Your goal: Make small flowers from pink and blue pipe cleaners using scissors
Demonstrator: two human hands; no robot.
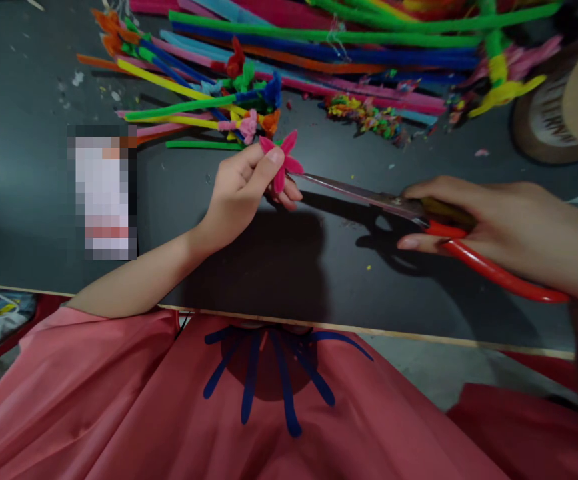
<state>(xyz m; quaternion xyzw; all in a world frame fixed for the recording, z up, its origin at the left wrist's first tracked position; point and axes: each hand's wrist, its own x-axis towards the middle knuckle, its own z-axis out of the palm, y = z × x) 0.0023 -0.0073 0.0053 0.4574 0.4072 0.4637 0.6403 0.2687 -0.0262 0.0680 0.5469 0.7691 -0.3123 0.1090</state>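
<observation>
Between the thumb and fingers of my left hand (249,190) is a pink fuzzy flower (289,160) with pointed petals, bent from pipe cleaner. My right hand (493,213) is closed around the red handles of a pair of scissors (359,190). The scissor blades point left, and their tips reach the flower's lower right petal. The blades look nearly together; whether they touch the petal I cannot tell. Part of the flower is covered by my left thumb.
Colourful pipe cleaners (319,37) lie across the back of the dark table (169,193), with finished pipe-cleaner flowers (249,127) before them. Multicoloured clippings (369,120) form a small pile. A brown round container (543,127) stands right, a blurred-out rectangular object (103,193) left.
</observation>
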